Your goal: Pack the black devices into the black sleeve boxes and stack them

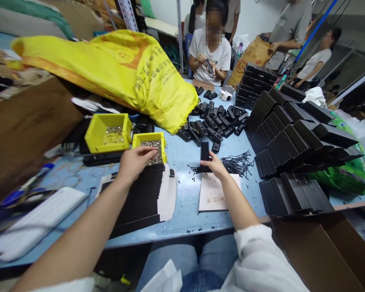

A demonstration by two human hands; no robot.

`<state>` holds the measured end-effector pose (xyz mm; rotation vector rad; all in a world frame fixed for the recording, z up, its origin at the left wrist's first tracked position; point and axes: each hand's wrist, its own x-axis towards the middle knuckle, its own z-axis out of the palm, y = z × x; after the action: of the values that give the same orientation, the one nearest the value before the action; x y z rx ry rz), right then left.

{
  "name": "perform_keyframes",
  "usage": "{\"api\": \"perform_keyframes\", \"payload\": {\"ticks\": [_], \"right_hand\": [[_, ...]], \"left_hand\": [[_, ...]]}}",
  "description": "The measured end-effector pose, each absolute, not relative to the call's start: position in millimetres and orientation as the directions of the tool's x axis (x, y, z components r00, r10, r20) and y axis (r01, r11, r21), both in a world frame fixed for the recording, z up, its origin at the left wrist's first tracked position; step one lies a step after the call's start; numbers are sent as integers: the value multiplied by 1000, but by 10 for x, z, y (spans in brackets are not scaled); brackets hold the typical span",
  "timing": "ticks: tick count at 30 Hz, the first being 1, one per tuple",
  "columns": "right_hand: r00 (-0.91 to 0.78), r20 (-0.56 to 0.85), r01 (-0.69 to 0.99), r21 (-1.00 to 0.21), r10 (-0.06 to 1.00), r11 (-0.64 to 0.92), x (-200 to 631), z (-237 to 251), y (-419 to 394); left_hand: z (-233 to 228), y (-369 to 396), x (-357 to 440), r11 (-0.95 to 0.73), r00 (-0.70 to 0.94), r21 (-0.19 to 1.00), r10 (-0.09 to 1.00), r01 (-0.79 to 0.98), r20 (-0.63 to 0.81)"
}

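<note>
Left hand at the small yellow bin, right hand holding a black strip upright

Left hand fingers bunched together, tips over metal bits in the small yellow bin; right hand fingers clamped on black strip, long axis vertical, above them

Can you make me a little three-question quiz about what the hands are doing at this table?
1. True or false: the right hand holds a flat black piece upright.
2. Where do the left hand fingers reach?
A. the small yellow bin of tiny metal parts
B. the yellow sack
C. a red bucket
3. Fill in: the thin black pins lie loose on the ____ table.

Key: 1 true. 2 A. 3 blue.
</note>
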<state>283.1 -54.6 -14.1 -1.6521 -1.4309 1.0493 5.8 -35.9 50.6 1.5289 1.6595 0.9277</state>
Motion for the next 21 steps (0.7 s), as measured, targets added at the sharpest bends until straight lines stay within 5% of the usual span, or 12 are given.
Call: {"api": "perform_keyframes", "payload": {"ticks": [2,5,9,13,21], "right_hand": [[43,-153,44,-987,987,-155,3013,-145,-987],[121,-279,-374,-902,953,-217,3124,-105,-1615],[315,-144,-411,-912,938,-2,2985,180,-2013],[339,66,-531,-810,938,249,2769,528,-2033],[549,-62,-478,-842,834,252,2523,526,-2019]], "left_hand": [[504,-713,217,102,-88,923,993,372,-75],[376,-1346,641,337,51,937,941,-97,-333],[161,-1942,1155,472,195,781,881,-409,-431],[86,-2109,1290,381,130,821,923,-424,-361],[139,-2210,1343,246,117,924,968,-294,-221]]}}
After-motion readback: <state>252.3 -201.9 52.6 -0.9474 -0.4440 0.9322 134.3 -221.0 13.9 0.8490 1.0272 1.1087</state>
